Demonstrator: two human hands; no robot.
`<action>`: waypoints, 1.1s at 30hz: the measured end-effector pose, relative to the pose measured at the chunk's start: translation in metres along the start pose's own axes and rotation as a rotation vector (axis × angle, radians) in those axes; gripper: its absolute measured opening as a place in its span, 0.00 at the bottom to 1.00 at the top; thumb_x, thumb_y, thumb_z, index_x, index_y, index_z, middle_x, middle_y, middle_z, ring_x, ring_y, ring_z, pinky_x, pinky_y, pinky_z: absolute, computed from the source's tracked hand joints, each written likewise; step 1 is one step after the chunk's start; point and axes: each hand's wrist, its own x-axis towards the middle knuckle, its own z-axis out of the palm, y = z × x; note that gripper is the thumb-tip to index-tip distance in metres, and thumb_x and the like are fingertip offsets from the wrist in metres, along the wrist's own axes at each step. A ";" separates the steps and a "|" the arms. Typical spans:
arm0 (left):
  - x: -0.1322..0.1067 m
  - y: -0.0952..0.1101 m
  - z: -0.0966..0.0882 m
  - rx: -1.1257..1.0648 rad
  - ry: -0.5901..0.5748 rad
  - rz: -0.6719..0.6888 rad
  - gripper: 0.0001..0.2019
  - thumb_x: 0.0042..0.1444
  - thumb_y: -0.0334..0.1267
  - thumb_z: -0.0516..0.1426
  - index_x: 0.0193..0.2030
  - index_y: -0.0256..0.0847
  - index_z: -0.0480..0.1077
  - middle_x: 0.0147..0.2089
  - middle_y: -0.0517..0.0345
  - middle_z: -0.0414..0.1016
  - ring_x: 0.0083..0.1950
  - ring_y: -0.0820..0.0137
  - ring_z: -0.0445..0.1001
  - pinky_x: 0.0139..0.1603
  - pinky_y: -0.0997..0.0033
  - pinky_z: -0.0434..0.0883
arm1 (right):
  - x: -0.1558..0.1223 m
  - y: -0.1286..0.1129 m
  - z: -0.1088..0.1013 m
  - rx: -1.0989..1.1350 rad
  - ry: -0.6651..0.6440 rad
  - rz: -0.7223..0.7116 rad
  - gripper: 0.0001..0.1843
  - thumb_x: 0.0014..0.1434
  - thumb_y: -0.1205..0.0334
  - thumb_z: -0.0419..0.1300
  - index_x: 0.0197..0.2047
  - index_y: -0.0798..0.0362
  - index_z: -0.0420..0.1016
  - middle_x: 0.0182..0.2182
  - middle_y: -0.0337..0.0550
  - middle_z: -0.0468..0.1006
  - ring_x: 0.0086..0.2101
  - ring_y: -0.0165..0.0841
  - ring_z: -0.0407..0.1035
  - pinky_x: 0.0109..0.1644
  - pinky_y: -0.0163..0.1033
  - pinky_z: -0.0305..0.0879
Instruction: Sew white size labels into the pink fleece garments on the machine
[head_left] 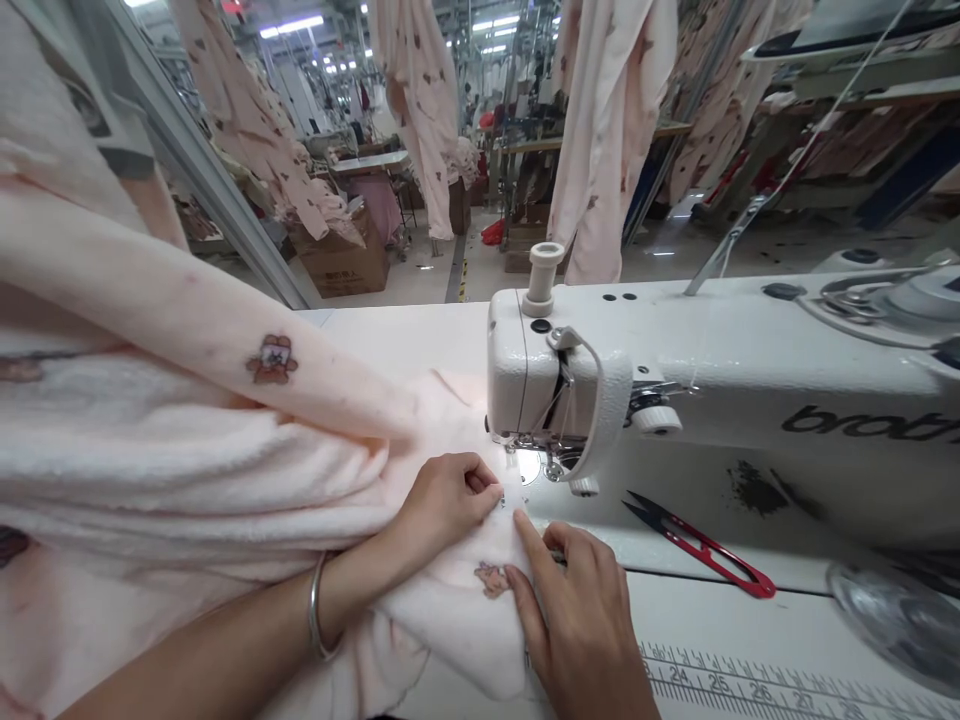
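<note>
Cloth: The pink cloth (247,480) is heaped over the left side of the counter (397,325), and its right border is placed at the foot of the sewing machine (525,365).
Left hand: By the left hand (450,495), nearly closed, a bit of cloth seems to be pinched just before the foot.
Right hand: The right hand (581,600) is half open and nothing is gripped; the border is pressed by the tips of thumb and forefinger, set apart.
Guiding: The border should be held flat and straight by light pressure, without pulling.
Fingers: The left fingertips should be held out of the needle's path, being near it.
Heap: Some slack should be given, so that the border is not dragged leftward.
Scissors: The scissors (705,552) are lying right of the foot, well apart from the cloth.
</note>
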 end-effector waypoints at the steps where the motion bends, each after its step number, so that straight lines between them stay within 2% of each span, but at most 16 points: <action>1: 0.000 0.000 0.001 0.013 0.006 0.007 0.06 0.51 0.36 0.56 0.27 0.37 0.71 0.26 0.60 0.74 0.28 0.72 0.71 0.28 0.76 0.63 | 0.000 0.000 0.000 -0.003 0.002 -0.003 0.24 0.63 0.60 0.55 0.60 0.59 0.64 0.42 0.55 0.66 0.43 0.45 0.62 0.43 0.49 0.62; 5: -0.004 0.005 -0.003 0.078 0.021 0.053 0.04 0.52 0.34 0.56 0.31 0.38 0.71 0.28 0.60 0.73 0.31 0.71 0.72 0.33 0.74 0.66 | 0.004 -0.002 -0.002 0.008 0.016 0.000 0.21 0.64 0.61 0.53 0.59 0.59 0.66 0.42 0.54 0.66 0.41 0.43 0.62 0.43 0.48 0.61; 7: -0.012 0.009 -0.012 0.146 0.032 0.114 0.08 0.53 0.33 0.56 0.41 0.38 0.72 0.36 0.57 0.75 0.37 0.68 0.73 0.40 0.70 0.68 | 0.006 -0.002 -0.004 0.028 0.024 0.002 0.20 0.65 0.61 0.52 0.58 0.60 0.66 0.41 0.53 0.66 0.41 0.42 0.62 0.42 0.47 0.60; 9: -0.024 0.014 -0.023 0.280 0.032 0.260 0.13 0.57 0.31 0.54 0.49 0.39 0.69 0.48 0.51 0.72 0.47 0.65 0.72 0.48 0.66 0.69 | 0.007 -0.003 -0.005 0.038 0.009 0.005 0.20 0.65 0.61 0.51 0.58 0.60 0.66 0.41 0.53 0.65 0.41 0.41 0.61 0.42 0.47 0.60; 12: -0.042 0.014 -0.034 0.504 -0.077 0.511 0.14 0.63 0.29 0.49 0.54 0.38 0.67 0.58 0.48 0.66 0.57 0.65 0.67 0.56 0.67 0.68 | 0.007 -0.003 -0.005 0.040 -0.020 0.009 0.20 0.65 0.61 0.51 0.58 0.60 0.65 0.41 0.53 0.65 0.42 0.42 0.61 0.43 0.47 0.59; 16: -0.053 -0.004 -0.029 0.720 -0.214 0.693 0.20 0.66 0.30 0.46 0.64 0.33 0.57 0.67 0.45 0.56 0.69 0.65 0.54 0.67 0.66 0.60 | 0.007 -0.004 -0.005 0.035 -0.018 0.017 0.20 0.65 0.62 0.50 0.58 0.60 0.65 0.41 0.52 0.65 0.42 0.41 0.61 0.43 0.47 0.59; 18: -0.054 -0.016 -0.025 0.776 -0.233 0.717 0.22 0.66 0.29 0.45 0.67 0.33 0.51 0.69 0.46 0.51 0.71 0.67 0.47 0.69 0.66 0.56 | 0.008 -0.004 -0.005 0.032 -0.014 0.021 0.20 0.65 0.62 0.50 0.58 0.60 0.66 0.41 0.52 0.65 0.41 0.41 0.61 0.42 0.47 0.60; 22: -0.050 -0.029 -0.021 0.787 -0.209 0.743 0.24 0.66 0.29 0.45 0.68 0.33 0.49 0.70 0.46 0.48 0.72 0.68 0.45 0.70 0.66 0.55 | 0.007 -0.004 -0.005 0.041 -0.033 0.020 0.20 0.65 0.63 0.50 0.58 0.60 0.65 0.41 0.52 0.64 0.42 0.42 0.61 0.42 0.47 0.60; 26: -0.049 -0.031 -0.022 0.801 -0.191 0.789 0.25 0.66 0.29 0.46 0.69 0.33 0.46 0.70 0.45 0.46 0.72 0.66 0.44 0.70 0.65 0.55 | 0.005 -0.002 -0.005 0.048 -0.048 0.033 0.20 0.65 0.62 0.50 0.59 0.59 0.64 0.42 0.52 0.64 0.42 0.42 0.60 0.43 0.47 0.60; 33: -0.049 -0.031 -0.019 0.897 -0.184 0.778 0.25 0.66 0.30 0.44 0.69 0.33 0.46 0.71 0.44 0.44 0.72 0.66 0.44 0.70 0.66 0.54 | 0.004 -0.004 -0.003 0.042 -0.059 0.045 0.20 0.65 0.63 0.50 0.58 0.58 0.64 0.41 0.51 0.65 0.42 0.41 0.61 0.42 0.47 0.61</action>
